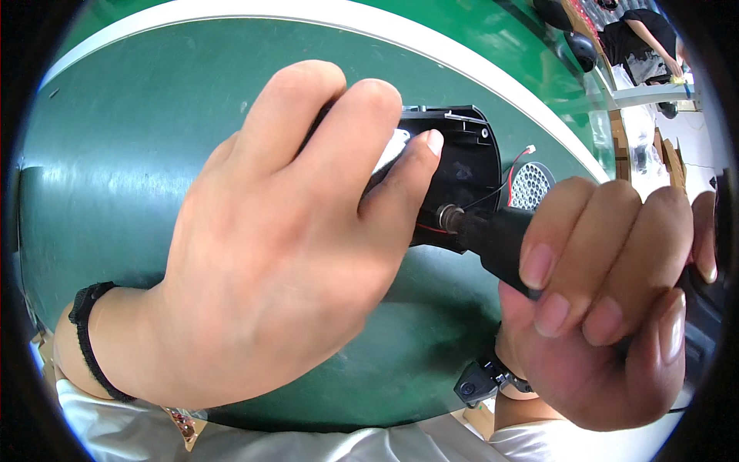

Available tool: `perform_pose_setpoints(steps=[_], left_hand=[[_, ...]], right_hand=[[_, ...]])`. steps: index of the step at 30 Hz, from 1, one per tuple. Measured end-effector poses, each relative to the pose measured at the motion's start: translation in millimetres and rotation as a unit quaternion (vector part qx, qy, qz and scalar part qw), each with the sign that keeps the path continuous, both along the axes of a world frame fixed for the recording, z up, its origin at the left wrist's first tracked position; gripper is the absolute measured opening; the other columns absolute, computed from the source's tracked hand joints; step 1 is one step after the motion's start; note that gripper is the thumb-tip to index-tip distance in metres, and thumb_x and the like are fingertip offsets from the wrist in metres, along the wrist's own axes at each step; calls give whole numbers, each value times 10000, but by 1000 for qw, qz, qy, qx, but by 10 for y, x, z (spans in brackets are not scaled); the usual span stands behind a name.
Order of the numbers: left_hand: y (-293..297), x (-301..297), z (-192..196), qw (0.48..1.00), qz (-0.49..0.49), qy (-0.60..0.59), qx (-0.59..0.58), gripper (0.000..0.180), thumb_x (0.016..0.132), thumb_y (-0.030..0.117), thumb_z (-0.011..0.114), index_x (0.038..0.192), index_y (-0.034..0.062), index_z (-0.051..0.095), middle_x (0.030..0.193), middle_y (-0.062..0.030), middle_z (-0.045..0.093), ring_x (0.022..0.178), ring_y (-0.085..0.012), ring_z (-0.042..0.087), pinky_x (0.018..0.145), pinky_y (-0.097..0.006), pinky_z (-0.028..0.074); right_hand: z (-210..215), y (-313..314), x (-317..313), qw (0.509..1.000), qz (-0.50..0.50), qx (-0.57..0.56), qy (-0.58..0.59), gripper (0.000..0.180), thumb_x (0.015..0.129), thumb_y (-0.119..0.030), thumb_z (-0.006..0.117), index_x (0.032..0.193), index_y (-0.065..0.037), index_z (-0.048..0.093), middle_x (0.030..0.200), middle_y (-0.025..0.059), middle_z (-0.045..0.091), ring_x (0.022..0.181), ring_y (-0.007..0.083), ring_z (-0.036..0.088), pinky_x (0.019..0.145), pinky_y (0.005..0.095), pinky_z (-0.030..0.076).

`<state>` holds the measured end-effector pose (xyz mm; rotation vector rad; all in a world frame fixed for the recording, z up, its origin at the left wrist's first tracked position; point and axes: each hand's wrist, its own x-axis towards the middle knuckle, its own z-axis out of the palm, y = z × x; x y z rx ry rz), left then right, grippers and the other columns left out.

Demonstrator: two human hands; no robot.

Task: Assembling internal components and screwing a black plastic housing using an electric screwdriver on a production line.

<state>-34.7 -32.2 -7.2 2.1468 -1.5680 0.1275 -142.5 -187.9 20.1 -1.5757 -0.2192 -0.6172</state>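
A black plastic housing lies open-side up on the green table, with thin red and black wires running out of it. My left hand is closed over its left part, thumb reaching inside; the palm hides much of the housing. In my right hand is a black power screwdriver, held nearly level. Its metal tip points into the lower right part of the housing; whether a screw sits under it I cannot make out. Beside the housing lies a round perforated speaker grille, close to a small white wire connector.
The green table has a white rim curving along its far side. At the far right, another person works among plastic bags and cardboard boxes. A small black camera is strapped to my right wrist.
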Motion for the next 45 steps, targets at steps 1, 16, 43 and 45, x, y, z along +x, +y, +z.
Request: perform_pose_setpoints(steps=[1,16,43,45], left_hand=[[8,-7,4,1000,1,-1,4,827,449,5,813,1258,70,654,1251,-190,535,1095,-406,535,859,-465,507],[-31,66,-48,1000,6,9,-19,728,594,101,821,1296,80,633,1293,-217,493,1142,-442,503,906,-492,504],[-1489,3758,-157,903,371,-37,213,746,617,564,749,1262,195,687,1326,-147,636,1332,-367,482,1111,-455,377],[-1462,4031,-262,879,415,-37,232,814,636,564,753,1364,232,607,1428,-142,547,1424,-363,379,1151,-500,326]], right_hand=[[-17,-15,3,1000,11,1,-4,168,981,-147,507,1081,-67,399,763,18,502,644,147,522,684,337,423],[-1,-135,198,997,17,39,-66,370,931,-132,555,1242,-85,360,712,16,507,546,163,523,631,343,491],[796,-1418,-862,901,-326,134,-251,307,975,-142,495,1235,-10,400,738,30,409,596,120,457,649,283,423],[816,-1463,-946,894,-336,131,-266,280,982,-133,492,1219,-8,409,750,27,407,613,115,444,658,280,414]])
